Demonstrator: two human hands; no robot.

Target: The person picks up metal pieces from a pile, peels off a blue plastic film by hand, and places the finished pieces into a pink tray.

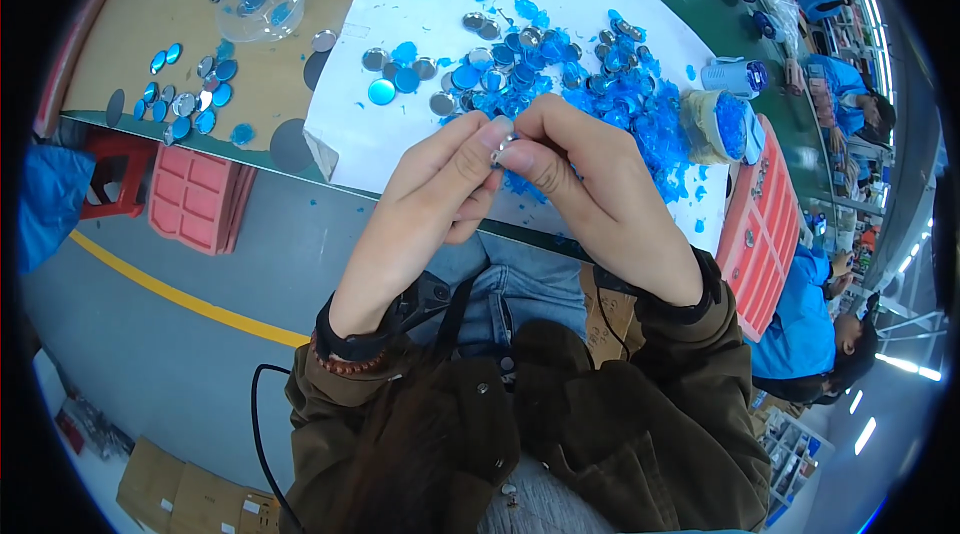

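Observation:
My left hand (432,177) and my right hand (612,196) meet over the near part of a white sheet (350,46). Between their thumbs and fingertips is a small shiny metal disc (503,148), mostly covered by the fingers. Just beyond my hands lie loose round discs, some silver and some blue-faced, like the blue disc (381,92). Crumpled scraps of blue film (645,124) are heaped to the right of them and partly behind my right hand.
More discs (183,104) lie on the brown tabletop (125,24) at left, near a clear plastic tub (232,27). At right stand a tan container (703,127) stuffed with blue film, a blue-and-white cylinder (733,79) and a pink tray (765,234). Co-workers (797,329) sit further right.

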